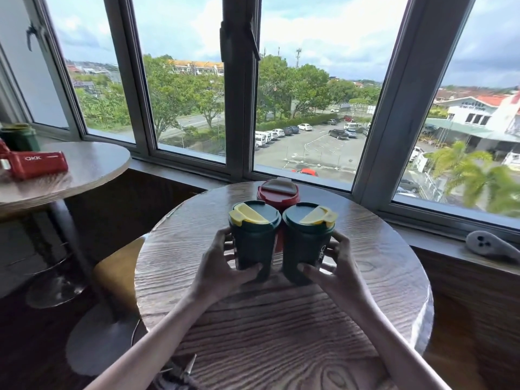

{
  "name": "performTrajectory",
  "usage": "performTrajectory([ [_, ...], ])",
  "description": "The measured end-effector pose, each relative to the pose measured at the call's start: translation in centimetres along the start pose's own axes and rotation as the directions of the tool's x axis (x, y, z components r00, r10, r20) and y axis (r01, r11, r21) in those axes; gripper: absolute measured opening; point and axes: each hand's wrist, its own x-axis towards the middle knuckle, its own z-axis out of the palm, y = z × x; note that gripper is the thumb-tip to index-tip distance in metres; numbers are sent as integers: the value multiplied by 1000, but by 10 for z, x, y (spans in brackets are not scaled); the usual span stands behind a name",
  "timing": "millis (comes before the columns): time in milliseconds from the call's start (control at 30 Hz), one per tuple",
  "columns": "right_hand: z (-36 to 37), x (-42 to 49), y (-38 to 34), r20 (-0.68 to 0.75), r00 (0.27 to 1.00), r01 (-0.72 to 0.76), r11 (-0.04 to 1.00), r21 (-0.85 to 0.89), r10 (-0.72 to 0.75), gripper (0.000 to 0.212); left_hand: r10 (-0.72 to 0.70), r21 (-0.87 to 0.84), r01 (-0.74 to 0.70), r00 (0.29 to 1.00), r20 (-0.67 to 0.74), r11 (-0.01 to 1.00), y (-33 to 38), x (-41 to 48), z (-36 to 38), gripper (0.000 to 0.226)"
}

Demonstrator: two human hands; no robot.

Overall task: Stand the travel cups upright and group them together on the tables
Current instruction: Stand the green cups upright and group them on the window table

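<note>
Red cup (277, 194) close behind two hand-held green cups (281, 237).

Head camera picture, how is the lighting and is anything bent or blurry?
Head view: bright daylight through the window sheens the round table; the wide lens bows the window frames outward; the green cups under the left hand and right hand look sharp; the red cup lying at far left is softer.

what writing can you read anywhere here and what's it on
"OKK": white letters on the red cup lying on its side on the left table.
White lettering on the right green cup, partly behind the right hand: too cut off to read.
Sign on the white building outside: too small to read.
No other writing is visible.
</note>
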Motion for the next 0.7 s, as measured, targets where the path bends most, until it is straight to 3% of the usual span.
performTrajectory([
  [133,-2,0,0,43,999,-23,1000,2,23,86,-29,-17,29,999,21,999,1,-2,0,100],
  [300,-1,2,1,33,999,-13,1000,5,13,73,-36,2,36,999,-11,999,-2,1,0,83],
  [700,2,-1,-4,27,999,-19,1000,-6,19,75,-58,-35,60,998,38,998,-2,0,-2,97],
])
